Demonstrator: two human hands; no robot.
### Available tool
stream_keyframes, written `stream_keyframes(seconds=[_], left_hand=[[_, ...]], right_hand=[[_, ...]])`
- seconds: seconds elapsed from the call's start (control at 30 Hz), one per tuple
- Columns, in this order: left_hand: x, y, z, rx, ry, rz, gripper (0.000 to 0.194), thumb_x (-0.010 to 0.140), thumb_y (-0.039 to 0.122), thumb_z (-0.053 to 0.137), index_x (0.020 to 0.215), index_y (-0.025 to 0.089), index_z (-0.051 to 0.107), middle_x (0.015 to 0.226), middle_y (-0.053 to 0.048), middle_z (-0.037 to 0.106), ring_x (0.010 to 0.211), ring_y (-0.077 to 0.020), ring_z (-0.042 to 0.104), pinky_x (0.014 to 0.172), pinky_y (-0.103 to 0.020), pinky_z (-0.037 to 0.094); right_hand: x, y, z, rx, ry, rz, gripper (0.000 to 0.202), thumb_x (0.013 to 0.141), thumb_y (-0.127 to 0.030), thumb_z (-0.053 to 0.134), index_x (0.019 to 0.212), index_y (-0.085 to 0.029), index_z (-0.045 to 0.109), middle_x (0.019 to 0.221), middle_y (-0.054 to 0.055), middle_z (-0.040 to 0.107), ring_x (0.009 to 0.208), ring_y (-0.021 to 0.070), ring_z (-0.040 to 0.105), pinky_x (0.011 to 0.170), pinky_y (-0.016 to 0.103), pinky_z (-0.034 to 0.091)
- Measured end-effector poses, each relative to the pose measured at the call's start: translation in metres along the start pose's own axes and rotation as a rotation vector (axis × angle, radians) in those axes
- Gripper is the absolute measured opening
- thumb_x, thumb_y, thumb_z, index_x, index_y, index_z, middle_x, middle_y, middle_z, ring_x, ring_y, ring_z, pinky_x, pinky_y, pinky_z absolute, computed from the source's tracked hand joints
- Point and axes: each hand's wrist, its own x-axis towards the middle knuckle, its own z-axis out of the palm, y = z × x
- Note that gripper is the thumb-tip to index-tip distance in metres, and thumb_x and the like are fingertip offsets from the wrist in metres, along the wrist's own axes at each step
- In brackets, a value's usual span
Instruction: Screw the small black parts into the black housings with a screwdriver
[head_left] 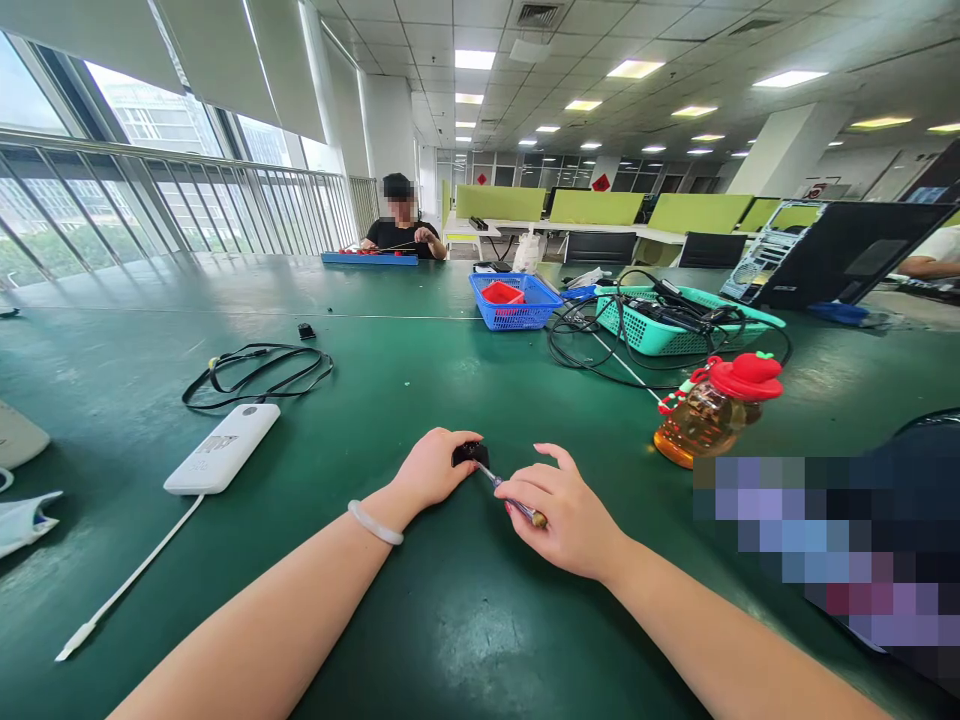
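Observation:
On the green table (pixel 420 620), my left hand (pixel 435 470) grips a small black part (pixel 472 454) between thumb and fingers. My right hand (pixel 551 510) holds a thin screwdriver (pixel 517 500) by its handle, with the index finger raised. The screwdriver's tip points up and left and meets the black part. Exactly where the tip touches is too small to tell.
A white power bank (pixel 223 449) and black cable (pixel 259 375) lie left. Ahead are a blue basket (pixel 517 318) and a green basket (pixel 656 335) of cables. A red-lidded bottle (pixel 705 425) stands right. A person (pixel 401 230) sits across the table.

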Motion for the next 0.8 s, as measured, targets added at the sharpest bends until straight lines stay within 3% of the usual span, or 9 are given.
stream_keyframes(seconds=[0.4,0.8], left_hand=[[0.0013,0.0017,0.0003,0.005,0.018,-0.038,0.05,0.079,0.025,0.066,0.129,0.024,0.06,0.111,-0.008,0.07,0.107,-0.0254,0.063,0.098,-0.039,0.049],[0.0016,0.003,-0.0016,-0.006,0.006,-0.047,0.046,0.079,0.026,0.068,0.124,0.024,0.063,0.113,-0.007,0.07,0.107,-0.0252,0.063,0.098,-0.039,0.049]], right_hand=[[-0.0027,-0.0007,0.0017,-0.152,-0.276,-0.099,0.011,0.086,-0.021,0.056,0.095,-0.024,0.063,0.079,-0.001,0.064,0.071,0.0147,0.058,0.108,0.049,0.03],[0.0002,-0.0015,0.0,-0.097,-0.102,-0.055,0.013,0.09,-0.017,0.052,0.094,-0.022,0.063,0.078,-0.001,0.067,0.069,0.0132,0.059,0.106,0.047,0.033]])
